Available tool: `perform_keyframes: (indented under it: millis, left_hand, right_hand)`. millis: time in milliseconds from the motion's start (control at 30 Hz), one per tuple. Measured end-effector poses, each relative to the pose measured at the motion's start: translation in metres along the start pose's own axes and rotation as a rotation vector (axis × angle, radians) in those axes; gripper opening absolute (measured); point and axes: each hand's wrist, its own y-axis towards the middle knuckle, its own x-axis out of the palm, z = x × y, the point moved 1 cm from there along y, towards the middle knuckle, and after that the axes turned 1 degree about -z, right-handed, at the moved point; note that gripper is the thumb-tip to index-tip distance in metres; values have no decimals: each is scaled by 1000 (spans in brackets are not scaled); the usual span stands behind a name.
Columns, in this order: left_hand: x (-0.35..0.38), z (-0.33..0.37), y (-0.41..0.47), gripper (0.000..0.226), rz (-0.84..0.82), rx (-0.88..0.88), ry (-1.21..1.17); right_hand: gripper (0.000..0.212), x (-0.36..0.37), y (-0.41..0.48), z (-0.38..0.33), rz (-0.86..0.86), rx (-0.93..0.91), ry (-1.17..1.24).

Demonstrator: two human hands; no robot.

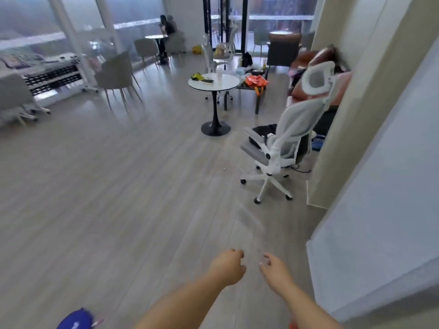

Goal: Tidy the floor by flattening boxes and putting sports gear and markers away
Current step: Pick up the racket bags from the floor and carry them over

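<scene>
Head view: both bare forearms reach forward, low over the grey plank floor [118, 198]. The left hand [228, 267] and the right hand [273, 269] hang side by side, near but apart, fingers loosely curled, holding nothing and touching nothing. At the bottom left edge a blue thing [76, 320] lies on the floor with a thin pink-white stick [97, 322] just beside it; both are too blurred to identify. Ahead on the right a white office chair [285, 143] stands near the wall [380, 186]. Beyond it is a round white worktop [228, 85] on a black foot, carrying small items. Far back, a person [167, 27] sits by the windows.
</scene>
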Motion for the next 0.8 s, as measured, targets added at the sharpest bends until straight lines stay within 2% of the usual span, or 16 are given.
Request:
perform_keyframes:
  millis: [200,433,633,800]
  left_hand:
    - [-108,-104,-45,47,164,-157,-155]
    - [-168,-238,-98,47,381,-442,-325]
    - [-170,-329,-141,47,506,-703,-496]
    - [-142,-387,-193,47,606,-1018,-615]
  right_hand:
    - [50,26,10,-165,-103,-188,-165]
    - [50,102,17,-326,-263,-434,-339]
    - [48,197,36,-416,-433,-645,-521]
    - [48,272,23,-474,-656,-871,-650]
